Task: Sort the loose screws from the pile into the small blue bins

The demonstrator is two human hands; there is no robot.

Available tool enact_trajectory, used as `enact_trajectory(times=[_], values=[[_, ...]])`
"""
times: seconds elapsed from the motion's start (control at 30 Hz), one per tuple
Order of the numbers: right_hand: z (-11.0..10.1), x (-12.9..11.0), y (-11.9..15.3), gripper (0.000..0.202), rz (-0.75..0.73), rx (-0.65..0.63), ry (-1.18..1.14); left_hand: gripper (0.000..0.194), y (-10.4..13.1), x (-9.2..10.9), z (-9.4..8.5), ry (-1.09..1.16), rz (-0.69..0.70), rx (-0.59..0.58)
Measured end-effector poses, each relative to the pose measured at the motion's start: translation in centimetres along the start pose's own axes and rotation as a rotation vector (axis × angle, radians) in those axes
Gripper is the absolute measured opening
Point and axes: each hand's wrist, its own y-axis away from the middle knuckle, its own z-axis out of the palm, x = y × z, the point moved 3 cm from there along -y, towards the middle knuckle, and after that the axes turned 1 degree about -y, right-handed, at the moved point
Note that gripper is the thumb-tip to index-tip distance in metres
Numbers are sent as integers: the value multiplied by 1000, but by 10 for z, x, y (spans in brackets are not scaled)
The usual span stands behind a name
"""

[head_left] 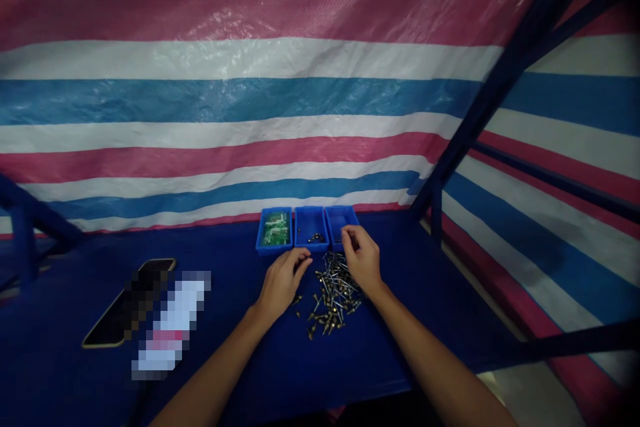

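Observation:
A loose pile of screw-like metal pieces point(336, 287), with thin silvery shafts and brass-coloured ends, lies on the blue table. My left hand point(285, 278) is left of the pile, just below the middle blue bin point(310, 220). Its thumb and fingertips come together, and whatever lies between them is too small to make out. A few small metal parts sit in that middle bin. Over the front of the right blue bin point(342, 219), my right hand point(364, 259) has its fingers pinched; anything held there is hidden. The hand covers part of this bin and the pile's right edge.
The left blue bin point(275, 250) holds green-and-white packets point(276, 228). A dark phone point(107, 320) and a blurred-out light object point(173, 327) lie on the table point(235, 253) at left. Striped sheeting point(250, 100) hangs behind, and a blue frame point(480, 103) rises at right.

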Motion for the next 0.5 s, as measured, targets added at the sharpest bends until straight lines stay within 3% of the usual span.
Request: enact_trajectory(times=[0.17, 0.5], values=[[0, 0, 0, 18, 12, -2, 3, 18, 1, -7, 4, 44, -16, 23], [-1, 0, 0, 18, 17, -4, 1, 12, -2, 4, -1, 27, 32, 54]])
